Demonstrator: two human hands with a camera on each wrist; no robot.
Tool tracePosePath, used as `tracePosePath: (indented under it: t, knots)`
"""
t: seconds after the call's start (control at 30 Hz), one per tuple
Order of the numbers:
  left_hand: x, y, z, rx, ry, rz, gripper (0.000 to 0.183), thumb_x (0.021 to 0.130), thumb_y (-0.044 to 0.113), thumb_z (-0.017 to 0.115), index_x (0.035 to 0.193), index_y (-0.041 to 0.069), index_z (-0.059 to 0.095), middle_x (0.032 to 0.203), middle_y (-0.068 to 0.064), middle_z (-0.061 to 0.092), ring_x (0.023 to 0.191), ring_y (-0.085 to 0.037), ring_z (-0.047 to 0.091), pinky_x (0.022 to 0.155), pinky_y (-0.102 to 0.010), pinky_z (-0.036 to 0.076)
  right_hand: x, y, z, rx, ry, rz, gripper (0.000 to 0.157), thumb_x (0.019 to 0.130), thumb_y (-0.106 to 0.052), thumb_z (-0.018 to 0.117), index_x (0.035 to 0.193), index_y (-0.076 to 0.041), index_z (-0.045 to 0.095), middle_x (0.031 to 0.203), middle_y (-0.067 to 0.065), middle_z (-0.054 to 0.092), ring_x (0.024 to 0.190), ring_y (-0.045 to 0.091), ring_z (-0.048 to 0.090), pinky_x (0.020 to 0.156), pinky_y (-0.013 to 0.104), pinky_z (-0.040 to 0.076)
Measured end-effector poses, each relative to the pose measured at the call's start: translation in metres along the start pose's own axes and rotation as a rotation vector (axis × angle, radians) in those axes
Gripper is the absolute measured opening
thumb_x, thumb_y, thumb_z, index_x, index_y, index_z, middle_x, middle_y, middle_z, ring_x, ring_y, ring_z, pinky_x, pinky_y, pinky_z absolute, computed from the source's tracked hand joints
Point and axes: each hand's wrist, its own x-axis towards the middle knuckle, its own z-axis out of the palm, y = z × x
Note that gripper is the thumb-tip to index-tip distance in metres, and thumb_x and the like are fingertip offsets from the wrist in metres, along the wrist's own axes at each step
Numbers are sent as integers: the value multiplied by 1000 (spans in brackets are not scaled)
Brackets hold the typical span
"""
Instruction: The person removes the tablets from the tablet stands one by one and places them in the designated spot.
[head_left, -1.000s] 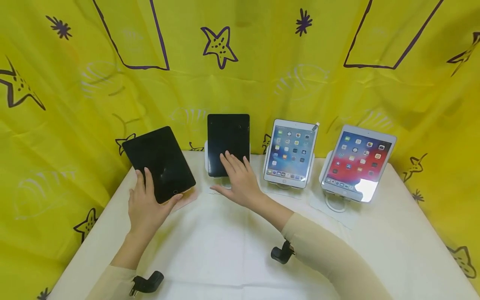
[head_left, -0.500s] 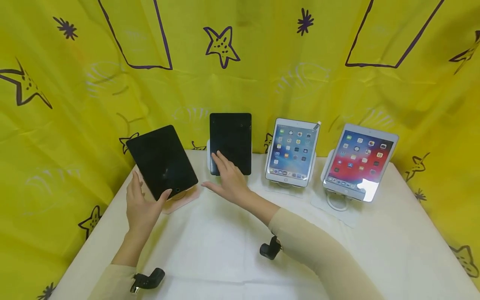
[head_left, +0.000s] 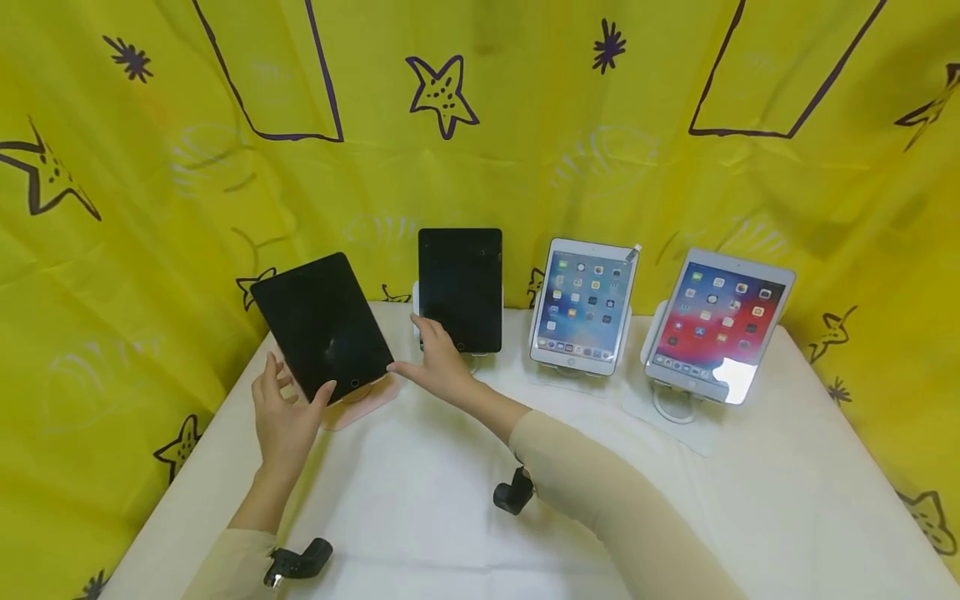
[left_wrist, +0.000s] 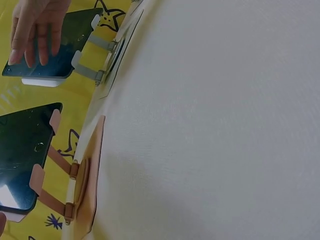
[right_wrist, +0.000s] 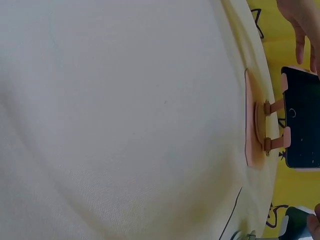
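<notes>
A black tablet [head_left: 322, 321] leans on a pink stand [left_wrist: 91, 175] at the table's left. By its lower left edge is my left hand [head_left: 287, 421], fingers loosely bent beside the edge and thumb over the bottom border. In the right wrist view, the left hand's fingers [right_wrist: 300, 47] hang beside this tablet. To its right, a second black tablet [head_left: 461, 283] stands on a pale stand [left_wrist: 47, 81]. My right hand [head_left: 444, 362] is before its lower left corner, fingers extended and thumb pointing to the first tablet's lower right corner. Neither hand grips anything.
Two white tablets with lit screens, one blue [head_left: 581, 308] and one red and blue [head_left: 720, 321], stand farther right on pale stands. A white cloth covers the table [head_left: 480, 492]. A yellow patterned curtain [head_left: 517, 108] hangs behind and at both sides.
My right hand has slid left and slightly down from the middle of the second black tablet. The left hand has drawn back from the first tablet's front to its edge.
</notes>
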Motion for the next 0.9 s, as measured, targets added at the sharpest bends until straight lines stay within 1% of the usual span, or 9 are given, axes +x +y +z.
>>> tracePosePath:
  t: [0.07,0.13,0.3,0.4,0.47,0.57,0.73,0.8,0.9]
  knots:
    - [-1,-1,0,-7,-3,-31,82,78,16,78,144,0,32,123,-22,43,102,-29,50,77,1,32,2,-3,4,66,-13,38,83,82,-33,74,146,-6,29,142,15,38,122,28,47,97,34,46]
    - [-1,-2,0,-22,-1,-58,78,78,16,78,141,-1,34,119,-21,43,100,-28,50,74,1,33,5,-6,8,104,-17,48,81,82,-30,75,145,-6,31,136,16,43,115,29,51,92,32,48]
    - [3,-3,3,-67,7,-75,71,78,11,77,135,-4,37,114,-22,41,97,-26,48,69,1,34,14,-8,13,113,1,69,76,81,-23,75,143,-6,35,126,16,50,112,29,54,89,33,49]
    - [5,-3,7,-73,9,-86,67,78,9,77,132,-5,39,113,-22,41,93,-20,45,67,2,34,20,-7,14,127,14,98,73,81,-19,75,142,-7,37,124,15,52,110,27,56,87,31,50]
    - [6,-3,9,-65,8,-106,65,78,9,76,131,-4,40,112,-20,40,90,-17,42,66,0,33,24,-7,15,135,23,102,69,82,-15,74,141,-7,40,124,14,52,108,26,56,85,28,50]
    - [7,-3,12,-45,4,-148,65,79,11,76,132,-2,40,113,-19,40,86,-15,40,68,-5,33,29,-7,17,147,28,99,65,82,-8,72,140,-7,43,124,14,53,108,27,57,84,26,51]
    - [7,-3,14,-30,-4,-202,65,80,15,75,133,0,39,115,-18,40,87,-15,39,71,-22,35,34,-13,23,146,27,109,63,81,-3,72,138,-7,45,124,16,53,108,29,57,85,27,51]
    - [6,-3,15,-32,2,-220,65,80,15,75,134,1,39,115,-18,40,88,-16,40,71,-25,35,35,-15,27,138,22,113,62,81,-3,72,138,-7,46,122,17,53,107,28,58,84,26,51]
    - [6,-3,15,-24,15,-252,66,80,14,75,134,3,39,116,-17,41,89,-18,42,71,-27,34,35,-18,34,121,23,119,60,81,-5,73,136,-8,49,118,15,54,103,26,58,81,22,49]
